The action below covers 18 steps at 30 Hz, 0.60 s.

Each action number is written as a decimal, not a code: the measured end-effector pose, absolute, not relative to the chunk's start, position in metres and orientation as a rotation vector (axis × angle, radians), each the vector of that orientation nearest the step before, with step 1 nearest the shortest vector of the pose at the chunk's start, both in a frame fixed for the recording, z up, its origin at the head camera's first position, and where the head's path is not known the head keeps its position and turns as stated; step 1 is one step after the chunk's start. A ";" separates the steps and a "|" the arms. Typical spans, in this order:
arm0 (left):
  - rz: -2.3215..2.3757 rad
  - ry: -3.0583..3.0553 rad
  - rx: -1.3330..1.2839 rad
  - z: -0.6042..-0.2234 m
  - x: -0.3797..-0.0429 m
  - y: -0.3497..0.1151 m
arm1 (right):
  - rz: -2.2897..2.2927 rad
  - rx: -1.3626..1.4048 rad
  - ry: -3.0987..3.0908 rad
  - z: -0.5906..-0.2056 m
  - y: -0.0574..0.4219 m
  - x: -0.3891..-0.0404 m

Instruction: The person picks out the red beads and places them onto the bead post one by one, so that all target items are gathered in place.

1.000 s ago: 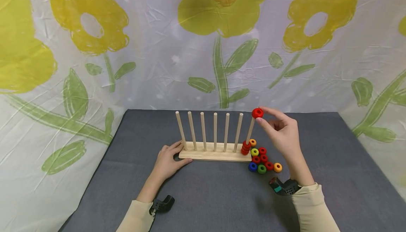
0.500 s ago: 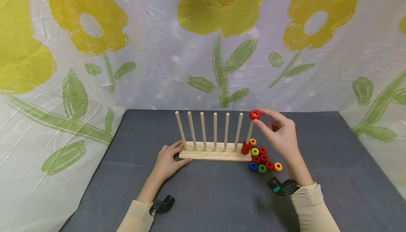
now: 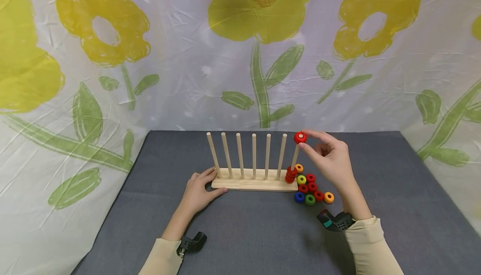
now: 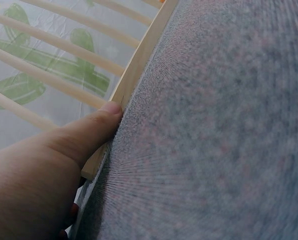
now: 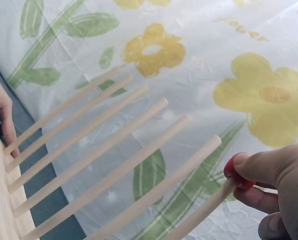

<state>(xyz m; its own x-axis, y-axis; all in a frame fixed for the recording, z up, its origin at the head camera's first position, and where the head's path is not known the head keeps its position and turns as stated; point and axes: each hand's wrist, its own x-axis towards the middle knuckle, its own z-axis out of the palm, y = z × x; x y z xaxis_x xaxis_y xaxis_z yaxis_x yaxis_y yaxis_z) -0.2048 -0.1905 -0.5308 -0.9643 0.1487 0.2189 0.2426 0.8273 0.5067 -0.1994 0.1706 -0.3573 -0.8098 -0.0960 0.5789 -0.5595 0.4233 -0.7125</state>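
The right grip (image 3: 332, 158) pinches the red ring (image 3: 298, 141) by its rim, leaving the bore free around the rightmost peg's (image 3: 295, 158) tip; the left grip (image 3: 197, 192) clamps the base's (image 3: 255, 186) left end, presumably against tipping.

Lettered in slanting, slightly blurred yellow on the cloth (image 5: 198, 65), as seen from the right wrist: "Flower" (image 5: 242, 29).

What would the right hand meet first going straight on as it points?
Likely the rightmost wooden peg, whose tip shows through the pinched red ring; beyond, probably the neighbouring bare peg, though depth is unclear.
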 end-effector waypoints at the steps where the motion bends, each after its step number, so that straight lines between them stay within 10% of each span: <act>1: -0.820 -2.842 -0.305 -0.531 -0.205 -0.190 | 1.367 0.554 -2.229 -0.357 0.171 -0.199; 18: -0.849 -2.855 -0.291 -0.530 -0.205 -0.191 | 1.372 0.534 -2.226 -0.355 0.168 -0.198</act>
